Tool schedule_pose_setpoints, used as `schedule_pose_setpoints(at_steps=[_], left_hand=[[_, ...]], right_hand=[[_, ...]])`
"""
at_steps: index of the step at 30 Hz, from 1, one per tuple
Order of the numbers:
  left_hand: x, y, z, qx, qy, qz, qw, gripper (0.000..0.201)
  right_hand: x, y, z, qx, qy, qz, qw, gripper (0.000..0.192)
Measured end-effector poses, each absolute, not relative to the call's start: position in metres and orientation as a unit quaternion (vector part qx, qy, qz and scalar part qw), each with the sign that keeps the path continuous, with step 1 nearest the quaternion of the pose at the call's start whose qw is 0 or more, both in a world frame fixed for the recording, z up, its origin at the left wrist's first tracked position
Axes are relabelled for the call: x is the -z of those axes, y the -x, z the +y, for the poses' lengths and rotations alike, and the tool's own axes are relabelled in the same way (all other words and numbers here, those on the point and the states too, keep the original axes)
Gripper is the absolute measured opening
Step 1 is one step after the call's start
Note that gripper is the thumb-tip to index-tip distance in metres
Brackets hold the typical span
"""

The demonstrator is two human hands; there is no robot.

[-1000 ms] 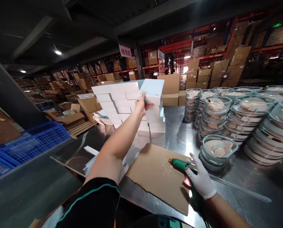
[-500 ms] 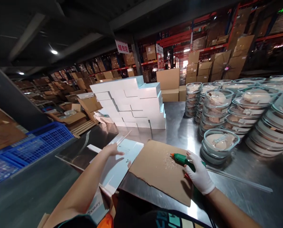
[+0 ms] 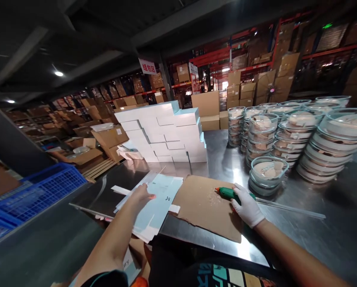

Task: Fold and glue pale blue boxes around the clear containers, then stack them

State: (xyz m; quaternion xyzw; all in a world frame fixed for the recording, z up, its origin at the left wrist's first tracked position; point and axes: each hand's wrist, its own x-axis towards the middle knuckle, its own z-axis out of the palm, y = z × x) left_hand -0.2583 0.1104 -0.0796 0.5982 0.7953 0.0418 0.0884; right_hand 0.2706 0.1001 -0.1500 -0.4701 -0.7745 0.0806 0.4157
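My bare left hand (image 3: 141,196) lies on top of a pale blue-white flat cardboard sheet (image 3: 158,203), thumb spread to the right. The sheet rests at the left of the metal table and bears a small black mark. White strips stick out beside it. In a white glove, my right hand (image 3: 246,205) is closed around a green glue gun (image 3: 226,193); its orange tip points left. Beneath the gun lies a brown cardboard piece (image 3: 204,213) with glue bits scattered near the tip. A clear stick (image 3: 292,208) lies right of my glove.
A wall of stacked white boxes (image 3: 166,137) stands at the table's back. Several stacks of lidded glass dishes (image 3: 318,151) fill the right side, with a shorter stack (image 3: 268,175) close to my glove. Left of the table is a blue crate (image 3: 46,191).
The pale sheet has shifted slightly right, and a white strip now shows at its right edge. The view has turned a little to the right. My right hand still holds the glue gun.
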Motion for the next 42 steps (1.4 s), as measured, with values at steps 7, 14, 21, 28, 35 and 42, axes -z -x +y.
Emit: schedule_pose_setpoints(at_steps=[7, 14, 21, 28, 35, 42], left_hand=[[0.004, 0.247, 0.098, -0.18, -0.568, 0.802, 0.028, 0.026], [-0.076, 0.173, 0.044, -0.521, -0.592, 0.605, 0.111, 0.046], [-0.006, 0.04, 0.024, -0.574, -0.514, 0.388, 0.506, 0.087], [0.039, 0.012, 0.042, -0.595, -0.502, 0.38, 0.499, 0.109], [0.044, 0.022, 0.033, -0.536, -0.638, 0.422, 0.357, 0.043], [0.006, 0.039, 0.004, -0.371, -0.865, 0.277, 0.193, 0.033]], right_hand=[[0.139, -0.266, 0.092, -0.072, 0.46, -0.78, 0.419, 0.041], [0.087, -0.222, 0.075, -0.288, 0.382, -0.751, 0.455, 0.075], [0.054, -0.21, 0.071, -0.461, 0.363, -0.609, 0.534, 0.106], [0.055, -0.213, 0.056, -0.426, 0.396, -0.616, 0.531, 0.119], [0.027, -0.227, 0.046, -0.119, 0.412, -0.699, 0.572, 0.065], [-0.024, -0.264, 0.023, 0.157, 0.31, -0.721, 0.599, 0.031]])
